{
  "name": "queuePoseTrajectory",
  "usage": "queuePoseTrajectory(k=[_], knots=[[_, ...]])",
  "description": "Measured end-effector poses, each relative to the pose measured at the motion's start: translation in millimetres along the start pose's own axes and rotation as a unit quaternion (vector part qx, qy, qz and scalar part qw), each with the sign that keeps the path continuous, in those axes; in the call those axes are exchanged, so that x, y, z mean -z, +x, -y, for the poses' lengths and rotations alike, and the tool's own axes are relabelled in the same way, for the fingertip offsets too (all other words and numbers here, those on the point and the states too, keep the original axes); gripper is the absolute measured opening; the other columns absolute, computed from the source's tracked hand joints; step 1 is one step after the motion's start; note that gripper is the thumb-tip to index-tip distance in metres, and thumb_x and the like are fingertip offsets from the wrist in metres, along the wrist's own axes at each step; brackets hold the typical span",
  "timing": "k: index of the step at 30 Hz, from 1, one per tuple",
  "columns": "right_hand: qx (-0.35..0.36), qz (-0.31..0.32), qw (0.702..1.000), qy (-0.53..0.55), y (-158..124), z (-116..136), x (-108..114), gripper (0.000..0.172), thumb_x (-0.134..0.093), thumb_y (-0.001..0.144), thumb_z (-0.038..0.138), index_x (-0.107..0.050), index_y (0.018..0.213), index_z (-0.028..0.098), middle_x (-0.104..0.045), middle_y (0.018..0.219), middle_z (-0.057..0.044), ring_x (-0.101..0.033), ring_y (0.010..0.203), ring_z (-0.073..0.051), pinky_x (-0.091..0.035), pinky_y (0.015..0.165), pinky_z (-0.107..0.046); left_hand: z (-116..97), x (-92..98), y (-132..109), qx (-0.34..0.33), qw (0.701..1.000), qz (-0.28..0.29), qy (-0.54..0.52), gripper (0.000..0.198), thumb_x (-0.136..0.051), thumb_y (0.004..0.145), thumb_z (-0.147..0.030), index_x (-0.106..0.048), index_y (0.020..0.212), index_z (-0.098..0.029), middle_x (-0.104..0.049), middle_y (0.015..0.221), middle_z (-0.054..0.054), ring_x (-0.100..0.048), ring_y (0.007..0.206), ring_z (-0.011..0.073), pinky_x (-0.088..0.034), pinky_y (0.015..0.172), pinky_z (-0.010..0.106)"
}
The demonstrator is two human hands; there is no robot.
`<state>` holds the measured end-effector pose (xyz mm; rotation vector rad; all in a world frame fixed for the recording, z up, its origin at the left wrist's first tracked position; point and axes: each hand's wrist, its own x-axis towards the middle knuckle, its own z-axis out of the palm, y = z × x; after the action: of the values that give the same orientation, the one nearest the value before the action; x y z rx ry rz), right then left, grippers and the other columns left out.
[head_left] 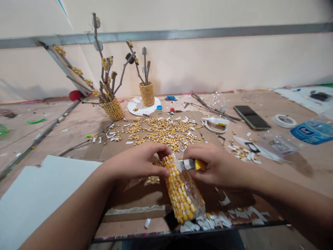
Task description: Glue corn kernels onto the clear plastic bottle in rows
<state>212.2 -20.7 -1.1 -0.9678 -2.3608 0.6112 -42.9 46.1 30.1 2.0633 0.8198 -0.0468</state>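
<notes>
My left hand (140, 161) is closed round the far end of a clear plastic bottle (182, 191) that lies on its side, partly covered with glued corn kernels. My right hand (218, 165) grips a yellow utility knife (189, 164), its blade resting across the bottle near the top. Loose corn kernels (163, 130) and white paper scraps are spread over the cardboard sheet (135, 198) just beyond my hands.
Two kernel-covered vases hold twigs: one (113, 109) at the left, one (147, 93) on a white plate. A phone (252, 117), tape rolls (284, 121), a glue tube (215, 121), loose twigs (210, 106) and a blue-labelled plastic wrapper (312, 131) lie right. A white board (39, 194) lies near left.
</notes>
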Motion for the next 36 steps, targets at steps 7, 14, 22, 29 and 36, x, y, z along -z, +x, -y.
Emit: queuePoseTrajectory(k=[7, 14, 22, 29, 36], knots=[[0.008, -0.014, 1.0, -0.007, -3, -5, -3, 0.018, -0.067, 0.086, 0.008, -0.072, 0.1, 0.019, -0.075, 0.093, -0.006, -0.067, 0.082, -0.018, -0.049, 0.072, -0.028, -1, 0.3, 0, 0.005, 1.0, 0.0, -0.003, 0.034, -0.082, 0.085, -0.034, -0.072, 0.115, -0.022, -0.075, 0.111, 0.001, -0.067, 0.105, 0.0223, -0.048, 0.093, 0.033], [0.021, 0.01, 0.999, 0.03, -6, -4, 1, 0.023, -0.065, 0.082, 0.002, -0.074, 0.097, 0.017, -0.074, 0.097, -0.009, -0.068, 0.082, -0.018, -0.052, 0.073, -0.028, 2, -1.2, 0, -0.001, 1.0, -0.008, 0.006, 0.035, -0.082, 0.083, -0.033, -0.071, 0.115, -0.022, -0.075, 0.115, 0.001, -0.067, 0.108, 0.0229, -0.049, 0.094, 0.034], [0.016, 0.057, 0.995, 0.076, -5, 1, 8, 0.034, -0.06, 0.072, -0.002, -0.074, 0.095, 0.019, -0.074, 0.098, -0.007, -0.067, 0.082, -0.017, -0.051, 0.072, -0.027, 1, -0.7, 1, -0.002, 1.0, -0.004, 0.002, 0.036, -0.081, 0.084, -0.036, -0.071, 0.115, -0.021, -0.075, 0.116, 0.003, -0.067, 0.108, 0.0244, -0.049, 0.095, 0.036], [0.016, 0.022, 0.997, 0.067, -2, -1, 5, 0.027, -0.062, 0.079, 0.002, -0.07, 0.098, 0.019, -0.076, 0.097, -0.007, -0.068, 0.084, -0.017, -0.051, 0.075, -0.028, 0, -0.2, 0, 0.005, 1.0, -0.002, 0.004, 0.037, -0.082, 0.084, -0.035, -0.071, 0.116, -0.022, -0.075, 0.115, 0.002, -0.066, 0.108, 0.024, -0.048, 0.094, 0.034], [-0.005, -0.034, 0.998, 0.051, -3, 2, 0, 0.023, -0.065, 0.082, 0.008, -0.066, 0.102, 0.019, -0.075, 0.088, -0.001, -0.064, 0.073, -0.012, -0.046, 0.068, -0.023, -2, -0.5, 1, 0.006, 1.0, -0.001, 0.004, 0.036, -0.081, 0.085, -0.034, -0.072, 0.118, -0.022, -0.075, 0.116, 0.003, -0.066, 0.109, 0.0237, -0.048, 0.095, 0.034]])
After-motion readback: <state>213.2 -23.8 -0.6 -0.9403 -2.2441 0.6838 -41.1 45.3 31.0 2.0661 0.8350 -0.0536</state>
